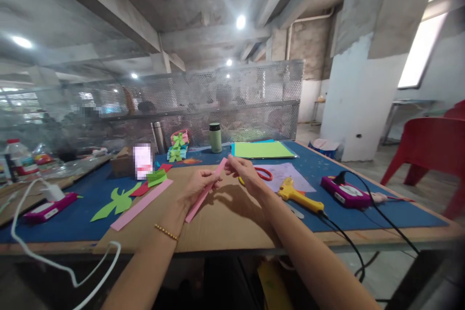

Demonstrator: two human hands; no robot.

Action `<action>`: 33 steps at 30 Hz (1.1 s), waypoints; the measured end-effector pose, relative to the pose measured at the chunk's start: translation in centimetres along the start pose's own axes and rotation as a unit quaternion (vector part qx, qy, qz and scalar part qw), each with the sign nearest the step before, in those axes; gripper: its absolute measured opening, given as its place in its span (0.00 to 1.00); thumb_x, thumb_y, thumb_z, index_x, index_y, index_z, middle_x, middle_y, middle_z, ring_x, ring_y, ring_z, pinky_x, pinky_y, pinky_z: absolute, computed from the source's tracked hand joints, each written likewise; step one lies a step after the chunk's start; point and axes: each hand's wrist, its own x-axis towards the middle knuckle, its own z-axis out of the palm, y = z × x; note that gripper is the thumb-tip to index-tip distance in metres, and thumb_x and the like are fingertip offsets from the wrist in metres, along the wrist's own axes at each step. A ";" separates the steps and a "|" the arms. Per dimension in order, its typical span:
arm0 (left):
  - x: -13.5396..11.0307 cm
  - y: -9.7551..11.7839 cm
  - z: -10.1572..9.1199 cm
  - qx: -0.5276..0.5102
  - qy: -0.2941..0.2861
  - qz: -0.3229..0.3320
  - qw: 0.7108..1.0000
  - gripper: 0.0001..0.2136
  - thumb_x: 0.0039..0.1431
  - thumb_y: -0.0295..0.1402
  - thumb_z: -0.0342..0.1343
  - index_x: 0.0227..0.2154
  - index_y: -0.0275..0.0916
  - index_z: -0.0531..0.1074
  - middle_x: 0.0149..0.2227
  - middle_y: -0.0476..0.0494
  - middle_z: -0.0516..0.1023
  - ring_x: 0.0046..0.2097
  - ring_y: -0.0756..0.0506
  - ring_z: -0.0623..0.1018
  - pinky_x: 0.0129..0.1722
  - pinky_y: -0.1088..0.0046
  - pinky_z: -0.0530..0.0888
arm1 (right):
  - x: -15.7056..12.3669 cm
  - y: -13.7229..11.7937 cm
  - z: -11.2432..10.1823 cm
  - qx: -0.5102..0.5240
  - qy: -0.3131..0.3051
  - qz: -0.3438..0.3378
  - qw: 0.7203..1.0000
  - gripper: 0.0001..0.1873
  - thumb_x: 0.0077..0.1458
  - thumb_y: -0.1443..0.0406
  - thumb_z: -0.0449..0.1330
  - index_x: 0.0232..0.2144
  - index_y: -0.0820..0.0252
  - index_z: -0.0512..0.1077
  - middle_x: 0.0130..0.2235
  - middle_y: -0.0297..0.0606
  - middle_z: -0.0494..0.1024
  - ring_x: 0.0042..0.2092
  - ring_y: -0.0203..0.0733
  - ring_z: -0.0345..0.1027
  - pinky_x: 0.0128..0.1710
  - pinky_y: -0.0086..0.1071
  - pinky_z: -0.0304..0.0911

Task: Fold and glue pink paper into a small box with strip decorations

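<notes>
A narrow pink paper strip (198,207) slants over the brown cardboard sheet (232,235). My left hand (201,184) is closed round its middle, thumb on top. At the strip's far upper end, my right hand (240,170) has its thumb and fingers pinched together on the tip. Another pink strip (141,206) lies flat to the left, beside a green leaf-shaped cutout (116,202) and small red (141,189) and green paper pieces (157,178). Scissors with red handles (264,173) are partly hidden behind my right hand.
A yellow glue gun (300,195) with a black cord lies right of my right forearm, near a purple power strip (345,193). Behind stand a green flask (215,138), paper bows (177,147) and green sheets (263,149). A white cable (43,262) hangs over the left front edge.
</notes>
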 end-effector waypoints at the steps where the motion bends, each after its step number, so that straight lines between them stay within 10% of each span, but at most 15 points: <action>1: 0.0 0.0 0.0 -0.006 0.001 0.006 1.000 0.19 0.44 0.44 0.70 0.28 0.31 0.77 0.23 0.46 0.74 0.24 0.53 0.70 0.24 0.78 0.65 | -0.1 0.0 0.4 -0.010 -0.028 -0.004 1.000 0.23 0.48 0.47 0.63 0.23 0.62 0.75 0.25 0.35 0.76 0.28 0.36 0.66 0.29 0.30 0.57; 12: -0.1 0.0 -1.6 0.011 -0.041 0.003 0.999 0.15 0.48 0.41 0.69 0.26 0.30 0.79 0.25 0.42 0.78 0.26 0.52 0.74 0.28 0.76 0.71 | 1.5 0.5 -2.3 -0.012 0.140 -0.017 0.990 0.24 0.46 0.45 0.64 0.19 0.59 0.69 0.21 0.32 0.70 0.24 0.33 0.60 0.24 0.29 0.52; 20: 0.0 0.2 -1.6 -0.029 0.008 0.050 0.998 0.18 0.50 0.46 0.67 0.30 0.33 0.80 0.26 0.43 0.78 0.27 0.51 0.75 0.31 0.74 0.72 | -0.1 0.6 1.6 -0.031 -0.070 -0.010 0.997 0.23 0.47 0.46 0.66 0.27 0.61 0.78 0.28 0.36 0.78 0.28 0.35 0.67 0.27 0.28 0.60; 27: -0.1 -0.2 -1.1 0.032 -0.014 0.039 0.999 0.17 0.51 0.45 0.66 0.28 0.33 0.79 0.26 0.41 0.78 0.25 0.51 0.75 0.27 0.74 0.71 | 0.2 0.9 1.0 -0.014 0.020 -0.020 1.000 0.20 0.43 0.52 0.69 0.17 0.63 0.75 0.18 0.34 0.71 0.22 0.33 0.60 0.23 0.28 0.55; 33: 1.2 0.1 -3.9 0.160 0.248 0.041 0.955 0.17 0.61 0.40 0.52 0.40 0.31 0.78 0.35 0.36 0.82 0.31 0.46 0.80 0.33 0.70 0.75 | 1.7 0.6 -0.9 0.042 0.155 -0.023 0.987 0.23 0.40 0.47 0.69 0.17 0.61 0.70 0.16 0.31 0.68 0.19 0.30 0.56 0.19 0.27 0.51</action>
